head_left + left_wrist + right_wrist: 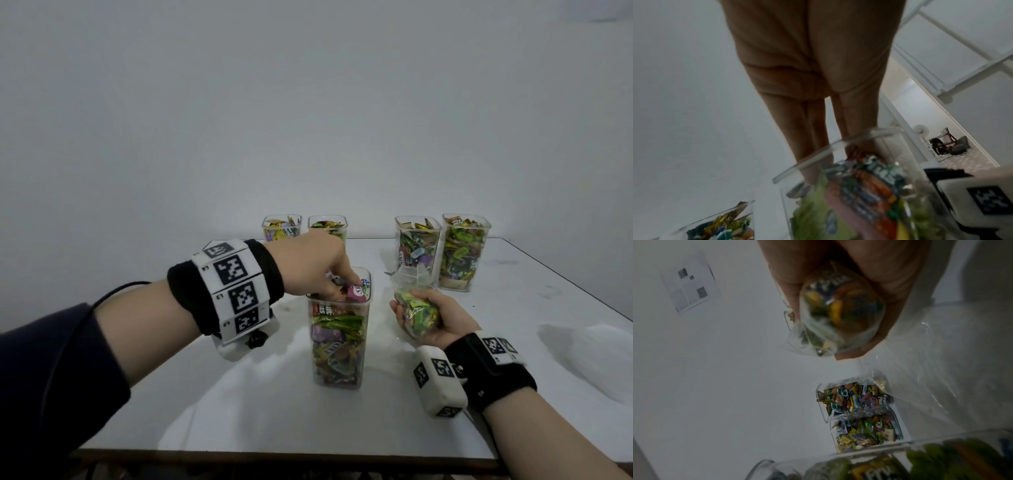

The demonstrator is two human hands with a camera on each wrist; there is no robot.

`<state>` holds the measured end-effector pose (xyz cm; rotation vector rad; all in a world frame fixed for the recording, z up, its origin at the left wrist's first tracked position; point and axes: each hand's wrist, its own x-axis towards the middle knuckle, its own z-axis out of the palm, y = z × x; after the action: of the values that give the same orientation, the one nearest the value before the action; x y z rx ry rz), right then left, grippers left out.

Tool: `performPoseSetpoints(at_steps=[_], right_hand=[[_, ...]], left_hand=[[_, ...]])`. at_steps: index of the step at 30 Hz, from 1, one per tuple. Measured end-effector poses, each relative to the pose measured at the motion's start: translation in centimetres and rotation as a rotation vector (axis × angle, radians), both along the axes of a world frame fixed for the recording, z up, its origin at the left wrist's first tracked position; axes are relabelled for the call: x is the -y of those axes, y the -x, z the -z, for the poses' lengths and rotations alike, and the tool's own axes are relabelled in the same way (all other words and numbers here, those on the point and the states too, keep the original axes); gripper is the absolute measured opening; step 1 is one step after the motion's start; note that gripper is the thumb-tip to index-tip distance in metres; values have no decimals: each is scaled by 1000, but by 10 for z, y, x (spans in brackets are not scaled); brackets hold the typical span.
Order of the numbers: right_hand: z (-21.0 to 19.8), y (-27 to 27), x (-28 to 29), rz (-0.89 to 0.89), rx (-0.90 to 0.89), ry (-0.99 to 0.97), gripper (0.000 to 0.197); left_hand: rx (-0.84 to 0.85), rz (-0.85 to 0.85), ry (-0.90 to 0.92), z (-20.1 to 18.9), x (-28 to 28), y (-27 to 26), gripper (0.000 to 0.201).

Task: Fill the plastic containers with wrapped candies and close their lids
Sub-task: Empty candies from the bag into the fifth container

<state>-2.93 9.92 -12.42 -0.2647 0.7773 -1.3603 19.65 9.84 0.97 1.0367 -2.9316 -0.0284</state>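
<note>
Near container [339,339]: clear plastic, square in section with rounded corners, standing upright on the white table [513,428], long axis vertical, mouth facing up, no lid on it. Packed nearly to the rim with wrapped candies [337,334] in green, yellow, purple and orange wrappers. It sits at the table's middle, between the two hands.

Left hand [310,265]: over the container mouth, fingers [812,133] pointing down into the opening, tips against the top layer of sweets by a pink wrapper [356,293]. Whether the tips pinch a sweet or only press on the pile cannot be told.

Right hand [433,320]: palm up, just right of the container, fingers curled round a clear plastic bag [416,313] holding more candies; the bag's loose open end rises toward the far side.

Far edge of table: four more open containers, all upright and filled. One pair [281,228] stands behind the left hand; a taller-looking pair [466,253] stands at the right, side by side
</note>
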Motion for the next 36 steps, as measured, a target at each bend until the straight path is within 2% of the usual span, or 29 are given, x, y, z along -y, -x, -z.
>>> performPoseSetpoints(at_steps=[4, 9, 13, 15, 20, 22, 25, 29, 32, 34, 36], right_hand=[[-13, 10, -4, 27, -2, 47, 38], [-42, 21, -18, -10, -94, 161, 30], [-64, 21, -27, -29, -124, 194, 31], [-73, 18, -30, -29, -156, 210, 30], [-89, 1, -40, -100, -285, 273, 42], [-95, -3, -44, -143, -387, 333, 43], [-103, -7, -49, -209, -546, 424, 29], [-112, -10, -47, -165, -722, 446, 38], [-113, -11, -47, -123, -838, 450, 35], [-111, -11, -46, -116, -937, 470, 39], [-109, -14, -45, -125, -1060, 462, 46]], left_hand=[[51, 65, 7, 6, 1, 3, 26], [85, 148, -10, 11, 9, 10, 22], [157, 186, 11, 13, 16, 20, 19], [174, 185, 20, 14, 18, 23, 19], [173, 148, -5, 15, 16, 23, 17], [104, 107, -51, 16, 14, 19, 16], [1, 75, -99, 15, 12, 13, 17], [-106, 33, -116, 8, 11, 3, 23], [-222, 10, -124, 2, 10, -8, 27], [-341, -24, -136, 0, 10, -15, 26], [-541, -84, -159, 2, 9, -22, 37]])
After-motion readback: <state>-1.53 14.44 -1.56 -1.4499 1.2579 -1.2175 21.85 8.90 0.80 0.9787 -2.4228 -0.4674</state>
